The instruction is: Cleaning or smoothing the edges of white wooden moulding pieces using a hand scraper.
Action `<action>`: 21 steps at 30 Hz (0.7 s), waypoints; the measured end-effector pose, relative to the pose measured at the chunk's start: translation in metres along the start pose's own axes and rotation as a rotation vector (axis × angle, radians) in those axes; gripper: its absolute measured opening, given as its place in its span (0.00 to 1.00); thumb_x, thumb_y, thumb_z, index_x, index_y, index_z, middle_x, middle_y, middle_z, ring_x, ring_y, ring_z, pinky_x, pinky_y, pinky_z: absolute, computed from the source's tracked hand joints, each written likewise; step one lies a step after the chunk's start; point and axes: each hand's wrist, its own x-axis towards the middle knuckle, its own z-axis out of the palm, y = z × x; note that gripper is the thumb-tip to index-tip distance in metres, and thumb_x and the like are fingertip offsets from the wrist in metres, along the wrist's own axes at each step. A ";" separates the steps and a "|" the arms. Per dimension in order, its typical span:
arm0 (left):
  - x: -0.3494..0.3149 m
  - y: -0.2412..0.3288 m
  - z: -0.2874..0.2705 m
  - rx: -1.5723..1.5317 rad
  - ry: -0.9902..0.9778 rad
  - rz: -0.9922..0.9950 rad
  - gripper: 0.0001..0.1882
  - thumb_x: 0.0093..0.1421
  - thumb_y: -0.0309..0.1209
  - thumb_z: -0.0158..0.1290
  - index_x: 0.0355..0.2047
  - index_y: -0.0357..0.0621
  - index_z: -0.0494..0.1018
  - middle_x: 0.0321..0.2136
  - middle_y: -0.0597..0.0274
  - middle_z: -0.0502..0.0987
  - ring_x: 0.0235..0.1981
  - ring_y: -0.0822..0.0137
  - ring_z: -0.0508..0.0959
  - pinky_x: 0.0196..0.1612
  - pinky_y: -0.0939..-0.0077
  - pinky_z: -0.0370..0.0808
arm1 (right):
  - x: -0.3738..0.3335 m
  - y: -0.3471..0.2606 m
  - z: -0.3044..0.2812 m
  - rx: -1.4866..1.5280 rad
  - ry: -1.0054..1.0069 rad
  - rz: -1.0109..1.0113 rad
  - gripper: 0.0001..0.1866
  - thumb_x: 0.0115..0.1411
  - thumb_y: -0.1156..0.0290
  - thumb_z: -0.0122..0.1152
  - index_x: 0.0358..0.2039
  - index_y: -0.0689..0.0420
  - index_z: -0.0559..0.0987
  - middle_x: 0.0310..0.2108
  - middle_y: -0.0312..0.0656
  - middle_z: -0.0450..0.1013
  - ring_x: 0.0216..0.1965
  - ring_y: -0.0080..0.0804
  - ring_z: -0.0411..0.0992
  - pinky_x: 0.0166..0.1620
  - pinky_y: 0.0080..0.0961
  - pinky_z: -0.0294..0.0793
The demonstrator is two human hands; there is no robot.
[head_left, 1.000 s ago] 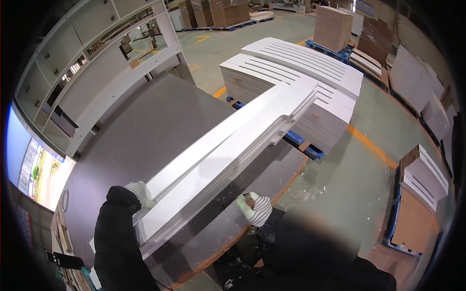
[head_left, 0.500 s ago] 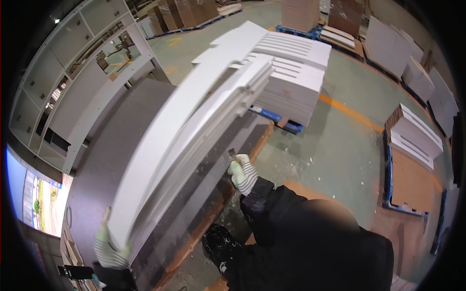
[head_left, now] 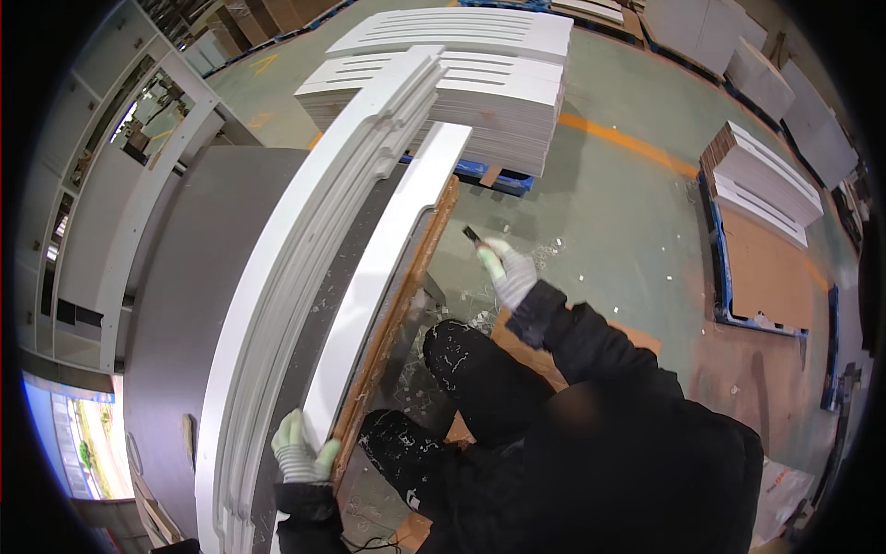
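A long white panel strip with a shallow cut-out along one side lies at the brown, worn edge of the grey workbench. My gloved left hand grips its near end, fingers on top and thumb at the edge side. In my gloved right hand is a small hand tool with a dark, flat tip, held off the bench above the floor. The tool's grip is hidden in my fingers. Left of the strip, a stack of similar white strips runs lengthwise on the bench.
Behind the bench, slotted white panels are piled on a blue pallet. A white frame cabinet stands at the left. Another pallet with panels is at the right. White scraps litter the floor around my knees.
The strip my left hand held tilted over the stack now lies at the bench's brown edge. My left hand has come rightward with it; my right hand has moved right with the tool.
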 end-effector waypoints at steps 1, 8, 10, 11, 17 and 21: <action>0.026 0.028 0.003 0.030 0.005 0.078 0.40 0.45 0.42 0.68 0.56 0.37 0.67 0.48 0.41 0.70 0.49 0.41 0.68 0.54 0.49 0.65 | 0.021 -0.002 -0.007 -0.085 -0.015 0.049 0.16 0.66 0.60 0.53 0.46 0.59 0.75 0.29 0.50 0.76 0.29 0.41 0.75 0.34 0.33 0.73; 0.035 0.022 0.029 0.086 0.118 0.194 0.33 0.50 0.38 0.65 0.54 0.40 0.69 0.47 0.42 0.70 0.43 0.44 0.70 0.46 0.50 0.69 | 0.107 -0.003 0.010 -0.360 -0.233 -0.056 0.22 0.68 0.51 0.46 0.38 0.60 0.75 0.26 0.54 0.75 0.30 0.51 0.75 0.34 0.40 0.73; 0.033 0.018 0.028 0.091 0.121 0.211 0.32 0.51 0.40 0.64 0.54 0.40 0.69 0.47 0.43 0.70 0.42 0.44 0.70 0.45 0.50 0.69 | 0.127 -0.003 0.008 -0.429 -0.257 -0.009 0.25 0.69 0.48 0.42 0.36 0.60 0.74 0.24 0.54 0.74 0.27 0.50 0.75 0.31 0.41 0.72; 0.033 0.020 0.026 0.069 0.112 0.205 0.32 0.52 0.41 0.64 0.54 0.40 0.69 0.46 0.43 0.70 0.42 0.45 0.70 0.45 0.51 0.69 | 0.140 0.002 0.004 -0.497 -0.276 0.031 0.28 0.69 0.46 0.38 0.34 0.60 0.73 0.22 0.53 0.73 0.24 0.48 0.74 0.29 0.43 0.71; 0.034 0.017 0.028 0.088 0.049 0.173 0.31 0.54 0.44 0.62 0.54 0.40 0.69 0.46 0.44 0.70 0.42 0.47 0.70 0.45 0.53 0.69 | 0.211 0.066 -0.002 -0.484 0.047 0.100 0.30 0.67 0.40 0.37 0.38 0.56 0.75 0.20 0.51 0.74 0.23 0.50 0.75 0.29 0.45 0.71; 0.033 0.019 0.027 0.057 0.059 0.143 0.31 0.54 0.44 0.62 0.54 0.40 0.69 0.45 0.45 0.69 0.42 0.49 0.70 0.45 0.53 0.68 | 0.180 0.065 0.004 -0.441 -0.041 -0.052 0.29 0.67 0.42 0.40 0.35 0.57 0.74 0.21 0.52 0.75 0.25 0.51 0.76 0.29 0.43 0.72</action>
